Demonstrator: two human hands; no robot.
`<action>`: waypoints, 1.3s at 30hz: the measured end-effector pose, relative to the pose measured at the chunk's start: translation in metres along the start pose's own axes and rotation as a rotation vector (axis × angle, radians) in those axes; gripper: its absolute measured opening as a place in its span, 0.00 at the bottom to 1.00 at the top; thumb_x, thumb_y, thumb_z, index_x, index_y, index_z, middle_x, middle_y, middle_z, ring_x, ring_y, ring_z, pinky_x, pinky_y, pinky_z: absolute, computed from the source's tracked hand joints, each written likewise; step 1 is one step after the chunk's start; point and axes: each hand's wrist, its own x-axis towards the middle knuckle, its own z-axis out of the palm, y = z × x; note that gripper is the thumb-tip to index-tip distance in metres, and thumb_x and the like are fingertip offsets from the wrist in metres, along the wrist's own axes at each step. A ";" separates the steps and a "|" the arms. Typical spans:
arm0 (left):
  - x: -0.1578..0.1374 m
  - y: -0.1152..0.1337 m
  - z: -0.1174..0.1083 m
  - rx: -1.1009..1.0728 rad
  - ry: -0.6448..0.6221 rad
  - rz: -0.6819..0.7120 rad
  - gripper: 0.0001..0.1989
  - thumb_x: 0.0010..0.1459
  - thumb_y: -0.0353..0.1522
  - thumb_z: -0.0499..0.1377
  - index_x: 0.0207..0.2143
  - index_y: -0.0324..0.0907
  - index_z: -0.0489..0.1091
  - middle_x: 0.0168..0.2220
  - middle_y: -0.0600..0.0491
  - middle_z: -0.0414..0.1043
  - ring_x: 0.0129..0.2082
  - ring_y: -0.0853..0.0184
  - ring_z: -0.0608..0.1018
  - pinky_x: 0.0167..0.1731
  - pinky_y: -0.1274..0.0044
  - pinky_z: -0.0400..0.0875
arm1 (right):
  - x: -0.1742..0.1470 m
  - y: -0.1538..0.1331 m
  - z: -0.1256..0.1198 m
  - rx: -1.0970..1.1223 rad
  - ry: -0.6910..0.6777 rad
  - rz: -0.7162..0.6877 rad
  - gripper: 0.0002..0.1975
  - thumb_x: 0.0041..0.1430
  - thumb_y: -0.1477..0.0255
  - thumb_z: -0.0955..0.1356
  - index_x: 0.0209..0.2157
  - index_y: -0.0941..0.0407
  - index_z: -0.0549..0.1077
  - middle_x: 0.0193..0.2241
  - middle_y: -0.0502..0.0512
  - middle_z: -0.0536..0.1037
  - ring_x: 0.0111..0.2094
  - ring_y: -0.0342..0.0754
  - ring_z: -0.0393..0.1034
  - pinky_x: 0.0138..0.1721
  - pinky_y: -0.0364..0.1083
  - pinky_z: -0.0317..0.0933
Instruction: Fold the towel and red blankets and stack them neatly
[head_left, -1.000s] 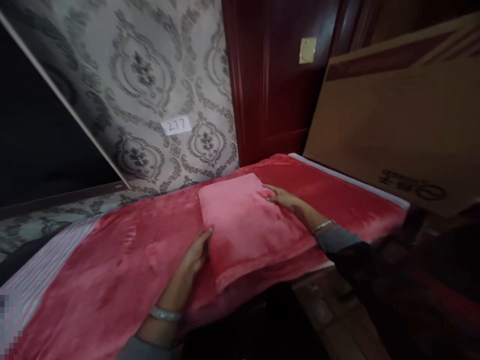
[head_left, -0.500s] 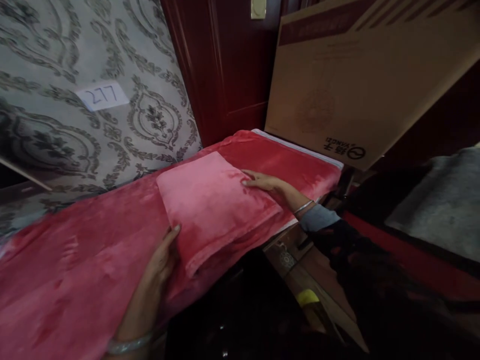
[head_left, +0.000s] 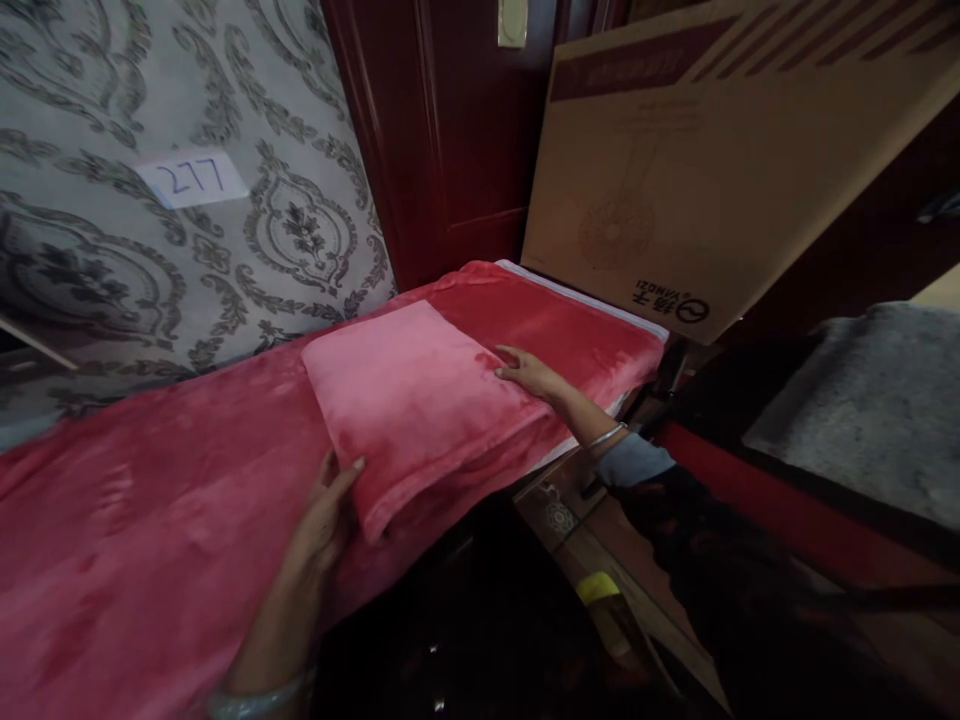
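Observation:
A folded pink plush cloth (head_left: 409, 385), roughly square, lies on a long surface draped with a deeper red-pink plush cover (head_left: 187, 470). My left hand (head_left: 326, 515) is at the cloth's near left corner. Its thumb rests against the edge and its fingers are apart; some of them are hidden in shadow. At the opposite side, my right hand (head_left: 529, 375) has its thumb and fingers spread, with the fingertips touching or just above the cloth's right edge. Neither hand visibly grips the cloth.
Behind the far end leans a large cardboard box (head_left: 637, 200) against a dark red door (head_left: 472, 130). Patterned wallpaper (head_left: 300, 230) carries a paper marked 277 (head_left: 196, 178). Grey fluffy fabric (head_left: 862, 410) lies at the right. Below is a yellow-topped object (head_left: 598, 588).
My right hand's fingers have spread and lifted slightly at the cloth's edge. My left hand stays by the near left corner. The view has shifted a little, and the cloth keeps its shape.

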 end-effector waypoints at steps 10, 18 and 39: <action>-0.013 -0.012 -0.002 -0.074 0.009 0.039 0.31 0.49 0.29 0.70 0.56 0.49 0.68 0.56 0.51 0.75 0.60 0.57 0.74 0.61 0.67 0.69 | -0.057 0.026 -0.014 0.007 0.064 -0.095 0.37 0.53 0.52 0.74 0.60 0.55 0.70 0.54 0.59 0.76 0.55 0.56 0.69 0.61 0.56 0.59; -0.057 -0.019 -0.005 0.320 0.202 0.481 0.25 0.45 0.25 0.72 0.47 0.48 0.75 0.56 0.50 0.72 0.68 0.52 0.61 0.67 0.64 0.58 | -0.133 0.036 0.016 -0.229 0.687 -0.414 0.16 0.63 0.56 0.65 0.40 0.54 0.75 0.39 0.59 0.77 0.41 0.53 0.72 0.45 0.52 0.68; -0.009 -0.007 0.077 1.280 -0.398 0.636 0.04 0.55 0.31 0.62 0.31 0.45 0.68 0.37 0.45 0.72 0.45 0.52 0.72 0.53 0.65 0.63 | -0.163 0.054 0.092 -0.391 0.422 -0.602 0.12 0.68 0.69 0.63 0.41 0.50 0.79 0.35 0.56 0.81 0.34 0.51 0.77 0.38 0.50 0.72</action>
